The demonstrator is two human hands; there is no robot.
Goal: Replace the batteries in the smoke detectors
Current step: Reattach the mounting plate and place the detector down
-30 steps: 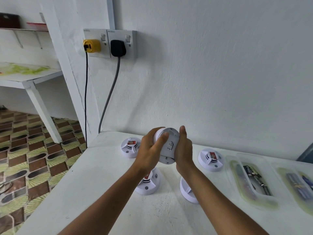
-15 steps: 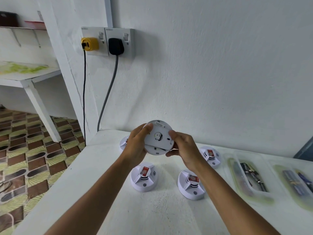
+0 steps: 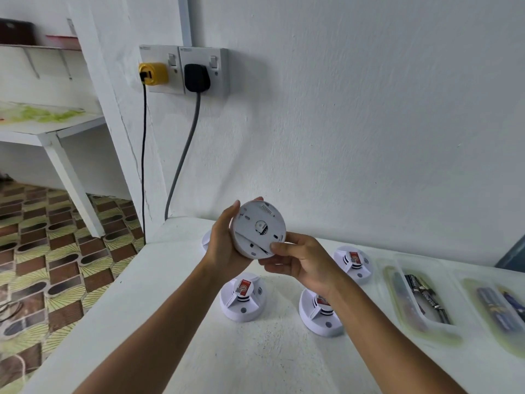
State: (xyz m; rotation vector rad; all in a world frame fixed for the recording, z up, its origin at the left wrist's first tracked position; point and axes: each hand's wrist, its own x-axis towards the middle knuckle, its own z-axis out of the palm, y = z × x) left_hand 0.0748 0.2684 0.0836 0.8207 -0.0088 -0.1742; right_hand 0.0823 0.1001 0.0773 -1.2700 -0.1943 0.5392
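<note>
You hold the smoke detector (image 3: 257, 228) in the air above the white table (image 3: 176, 294), its flat back turned to you. It is a round shell of white plastic, so I judge it is light and stiff, but smooth and a little slippery, and the thin cover can crack if you force it. Take it at the rim, as you do now, and do not press on the middle. On the back you see a small round part in the centre, a short vent grille near the top edge, and a dark straight seam in the lower part, probably the line of the battery cover.

Your left hand (image 3: 224, 245) grips the left side of the rim, the fingers curled behind it. Your right hand (image 3: 301, 263) pinches the lower right edge, the thumb on the back close to the seam.

Under your hands three more detectors (image 3: 243, 297) stand face up on the table, and a fourth is mostly hidden. At the right lie two clear trays, one with dark batteries (image 3: 424, 297), one with blue batteries (image 3: 500, 305)
</note>
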